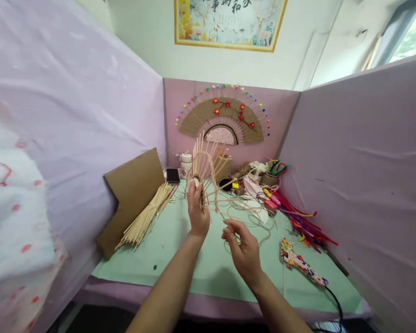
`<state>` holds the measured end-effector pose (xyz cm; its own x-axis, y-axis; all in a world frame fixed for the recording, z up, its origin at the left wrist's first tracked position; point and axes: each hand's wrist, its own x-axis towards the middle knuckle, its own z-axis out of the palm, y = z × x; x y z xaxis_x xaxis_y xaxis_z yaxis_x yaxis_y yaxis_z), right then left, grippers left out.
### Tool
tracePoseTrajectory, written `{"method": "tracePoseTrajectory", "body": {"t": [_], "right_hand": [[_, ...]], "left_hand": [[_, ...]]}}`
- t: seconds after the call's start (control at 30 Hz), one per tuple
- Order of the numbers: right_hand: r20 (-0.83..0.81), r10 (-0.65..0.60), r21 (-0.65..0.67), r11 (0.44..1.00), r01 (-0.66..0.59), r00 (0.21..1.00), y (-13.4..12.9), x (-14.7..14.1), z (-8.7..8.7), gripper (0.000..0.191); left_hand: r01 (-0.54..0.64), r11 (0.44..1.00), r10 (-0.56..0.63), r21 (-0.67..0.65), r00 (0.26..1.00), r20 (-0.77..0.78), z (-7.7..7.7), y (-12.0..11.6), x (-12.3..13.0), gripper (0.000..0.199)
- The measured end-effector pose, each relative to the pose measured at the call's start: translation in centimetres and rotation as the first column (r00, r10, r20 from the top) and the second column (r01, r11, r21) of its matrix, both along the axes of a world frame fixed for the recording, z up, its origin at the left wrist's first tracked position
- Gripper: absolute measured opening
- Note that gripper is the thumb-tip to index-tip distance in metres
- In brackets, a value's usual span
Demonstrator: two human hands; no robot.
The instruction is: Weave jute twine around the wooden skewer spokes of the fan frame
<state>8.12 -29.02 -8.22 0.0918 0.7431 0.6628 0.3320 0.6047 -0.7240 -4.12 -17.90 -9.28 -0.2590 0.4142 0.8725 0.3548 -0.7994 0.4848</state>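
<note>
Single head-worn view, facing forward and down, hands (198, 215) near, green tabletop (131, 270) below, pale wall (142, 46) farthest off

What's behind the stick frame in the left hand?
Behind the stick frame, a brown container and the pink panel bearing a decorated fan are visible. The frame partly covers the container; whatever lies directly behind the left hand is hidden.
</note>
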Motion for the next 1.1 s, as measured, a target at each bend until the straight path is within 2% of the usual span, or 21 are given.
{"method": "tracePoseTrajectory", "body": {"t": [0.1, 0.17, 0.27, 0.4, 0.57, 0.67, 0.8, 0.9, 0.97, 1.03, 1.1], "right_hand": [[0.035, -0.072, -0.015, 0.997, 0.072, 0.997, 0.2, 1.3, -0.1, 0.02], [0.001, -0.152, -0.074, 0.986, 0.152, 0.988, 0.7, 2.6, -0.3, 0.023], [-0.071, -0.233, -0.185, 0.959, 0.217, 0.97, 1.3, 4.7, -0.5, 0.029], [-0.131, -0.236, -0.238, 0.95, 0.2, 0.963, 1.2, 6.5, -0.6, 0.031], [-0.131, -0.161, -0.249, 0.96, 0.124, 0.978, 1.1, 6.3, -1.0, 0.031], [-0.04, -0.138, -0.295, 0.948, 0.12, 0.99, 1.8, 6.1, -1.8, 0.031], [0.215, -0.041, -0.283, 0.953, 0.103, 0.976, 2.3, 6.1, -3.0, 0.026], [0.378, -0.012, -0.217, 0.971, 0.101, 0.926, 2.2, 6.5, -3.4, 0.023], [0.439, -0.068, -0.189, 0.968, 0.166, 0.896, 2.1, 6.8, -3.4, 0.023], [0.49, -0.125, -0.197, 0.948, 0.249, 0.863, 1.9, 7.3, -3.4, 0.022], [0.53, -0.117, -0.248, 0.926, 0.285, 0.84, 1.7, 7.8, -3.3, 0.023]], "left_hand": [[-0.104, 0.993, 0.102, -0.052, 0.994, -0.036, -0.3, 0.7, -0.9, 0.059], [-0.165, 0.982, 0.159, -0.091, 0.985, -0.073, -0.5, 1.1, -1.2, 0.058], [-0.166, 0.979, 0.148, -0.121, 0.978, -0.148, -0.7, 1.3, -0.9, 0.059], [-0.016, 0.99, -0.005, -0.138, 0.989, -0.151, -0.6, 0.8, -0.1, 0.052], [0.235, 0.966, -0.227, -0.106, 0.97, 0.083, -0.3, -0.1, 0.9, 0.046], [0.273, 0.955, -0.254, -0.115, 0.954, 0.161, -0.3, -0.2, 1.2, 0.045], [0.275, 0.954, -0.26, -0.119, 0.957, 0.125, -0.7, 0.0, 1.4, 0.043], [0.241, 0.963, -0.239, -0.124, 0.971, 0.033, -0.9, 0.1, 1.5, 0.043], [0.22, 0.968, -0.227, -0.12, 0.973, -0.046, -0.9, 0.1, 1.5, 0.042], [0.209, 0.971, -0.224, -0.115, 0.965, -0.139, -1.0, 0.2, 1.6, 0.041], [0.183, 0.977, -0.205, -0.109, 0.949, -0.239, -1.1, 0.3, 1.6, 0.041]]}}
